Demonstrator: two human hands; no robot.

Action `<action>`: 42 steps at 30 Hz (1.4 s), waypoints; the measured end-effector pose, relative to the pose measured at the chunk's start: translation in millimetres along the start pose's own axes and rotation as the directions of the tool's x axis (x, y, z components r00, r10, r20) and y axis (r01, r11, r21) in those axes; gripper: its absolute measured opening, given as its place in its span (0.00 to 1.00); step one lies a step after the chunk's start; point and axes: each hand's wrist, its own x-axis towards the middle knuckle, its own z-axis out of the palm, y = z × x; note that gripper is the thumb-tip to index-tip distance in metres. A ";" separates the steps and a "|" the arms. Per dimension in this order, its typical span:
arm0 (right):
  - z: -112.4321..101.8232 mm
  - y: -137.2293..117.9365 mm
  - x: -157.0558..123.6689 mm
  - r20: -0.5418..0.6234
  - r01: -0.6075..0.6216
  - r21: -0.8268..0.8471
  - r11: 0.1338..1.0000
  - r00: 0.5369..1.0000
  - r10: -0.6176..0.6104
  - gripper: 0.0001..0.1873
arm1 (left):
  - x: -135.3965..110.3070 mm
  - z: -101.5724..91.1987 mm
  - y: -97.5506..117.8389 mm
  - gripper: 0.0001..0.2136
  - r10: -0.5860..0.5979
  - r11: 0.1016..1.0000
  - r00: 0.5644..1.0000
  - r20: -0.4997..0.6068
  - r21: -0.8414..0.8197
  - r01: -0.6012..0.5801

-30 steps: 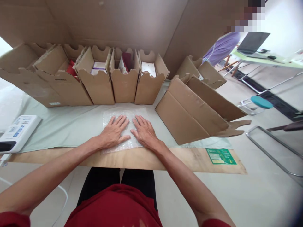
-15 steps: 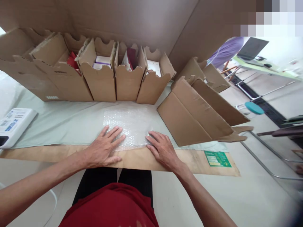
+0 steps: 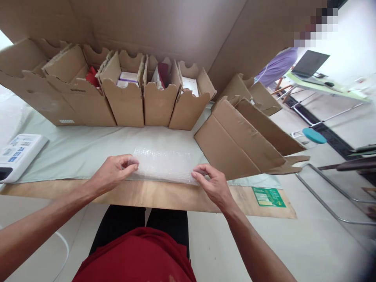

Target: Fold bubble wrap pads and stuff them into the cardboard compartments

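Note:
A sheet of clear bubble wrap [image 3: 164,164] lies on the pale green table cover [image 3: 82,150], its near edge lifted off the surface. My left hand [image 3: 113,172] pinches the wrap's near left corner between thumb and fingers. My right hand [image 3: 213,184] pinches its near right corner the same way. Both hands sit just above the table's wooden front edge [image 3: 158,196].
A row of open cardboard boxes [image 3: 126,98] holding small packages stands behind the wrap. A larger open cardboard box [image 3: 237,141] lies tipped at the right. A white device [image 3: 17,154] rests at the left edge. A green label [image 3: 268,196] is stuck on the wood. A person in purple [image 3: 274,68] stands far right.
My hands went from lying flat on the bubble wrap to sliding apart to its near corners. They now pinch those corners and have lifted the near edge.

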 end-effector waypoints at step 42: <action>52.4 -37.6 -25.7 0.395 -0.480 0.828 0.291 0.866 0.306 0.23 | -29.1 72.4 2.2 0.27 0.409 0.912 0.911 -0.057 0.044 -0.407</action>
